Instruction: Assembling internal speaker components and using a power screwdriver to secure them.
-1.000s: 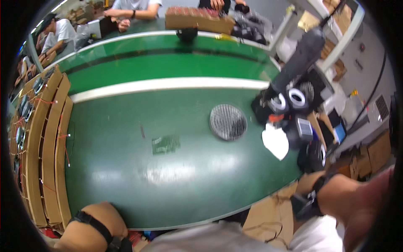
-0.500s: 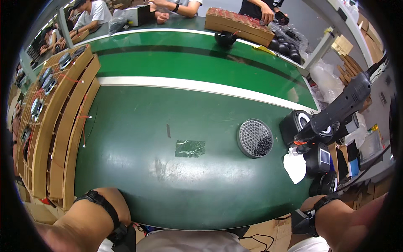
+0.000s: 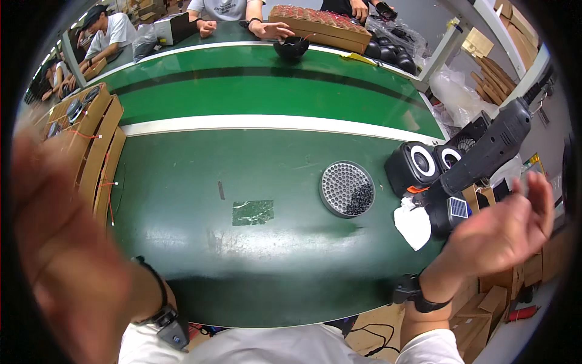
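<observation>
My left hand point(image 3: 73, 249) is raised close at the left edge, its fingers smeared by motion. It covers part of the stacked cardboard trays point(image 3: 114, 130), which hold round speaker drivers point(image 3: 75, 110) with red wires. At the right, my right hand point(image 3: 500, 233) is lifted palm up, fingers apart and loosely bent, holding nothing. Near it are a black electric screwdriver point(image 3: 485, 155), black speaker boxes point(image 3: 413, 167) with white rings, and a black unit with a small solar panel point(image 3: 458, 207). A round grey dish point(image 3: 330, 203) with black screws sits on the green table point(image 3: 291, 261).
A white paper piece point(image 3: 413, 224) lies beside the speakers. Beyond the table's white edge runs a green conveyor belt point(image 3: 254, 97), with a black bowl-shaped shell point(image 3: 291, 50) at its far side. One co-worker's hand point(image 3: 271, 30) is by that shell. Black round parts point(image 3: 394, 53) lie far right.
Both my hands have come up into view from the lower corners. The view has shifted slightly. Across the belt, a co-worker's hand has reached toward the black shell.
</observation>
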A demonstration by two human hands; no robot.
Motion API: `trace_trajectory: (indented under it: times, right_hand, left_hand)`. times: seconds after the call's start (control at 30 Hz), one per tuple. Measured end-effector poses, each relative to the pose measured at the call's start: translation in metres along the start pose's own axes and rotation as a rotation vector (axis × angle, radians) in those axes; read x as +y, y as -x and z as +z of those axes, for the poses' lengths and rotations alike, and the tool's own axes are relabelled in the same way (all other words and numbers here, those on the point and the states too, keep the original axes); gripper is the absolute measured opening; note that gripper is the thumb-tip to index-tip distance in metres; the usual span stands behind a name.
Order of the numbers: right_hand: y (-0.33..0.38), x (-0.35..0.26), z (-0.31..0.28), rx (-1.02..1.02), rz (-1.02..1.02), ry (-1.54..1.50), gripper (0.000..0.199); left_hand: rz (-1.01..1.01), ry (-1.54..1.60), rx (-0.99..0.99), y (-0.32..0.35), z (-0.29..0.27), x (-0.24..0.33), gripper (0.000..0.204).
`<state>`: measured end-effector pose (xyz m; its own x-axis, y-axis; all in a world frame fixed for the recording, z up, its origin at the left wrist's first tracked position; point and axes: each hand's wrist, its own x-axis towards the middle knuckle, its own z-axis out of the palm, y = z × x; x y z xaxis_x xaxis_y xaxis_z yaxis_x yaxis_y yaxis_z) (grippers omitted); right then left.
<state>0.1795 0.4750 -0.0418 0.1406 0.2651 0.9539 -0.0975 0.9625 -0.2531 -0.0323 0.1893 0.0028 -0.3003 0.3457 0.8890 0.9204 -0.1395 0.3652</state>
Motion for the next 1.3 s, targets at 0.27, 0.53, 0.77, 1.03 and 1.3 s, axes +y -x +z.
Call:
trace_trajectory:
  times: [0.27,0.53,0.77,1.03,1.3]
  right_hand:
    - [0.043,0.041,0.040,-0.173,0.437,-0.038,0.078]
    - [0.036,0.054,0.045,-0.397,0.672,-0.482,0.058]
    - [0.047,0.064,0.054,-0.402,0.553,-0.336,0.065]
    - [0.057,0.085,0.051,-0.315,0.597,-0.147,0.052]
    - [0.094,0.089,0.035,-0.353,0.759,-0.158,0.046]
  left_hand:
    - [-0.419,0.183,-0.754,0.090,0.179,-0.074,0.096]
    - [-0.459,-0.006,-0.830,0.116,0.216,-0.083,0.118]
    - [-0.366,0.032,-0.837,0.118,0.204,-0.081,0.086]
    - [-0.405,0.110,-0.859,0.123,0.189,-0.084,0.064]
    - [-0.434,0.120,-0.823,0.127,0.188,-0.084,0.057]
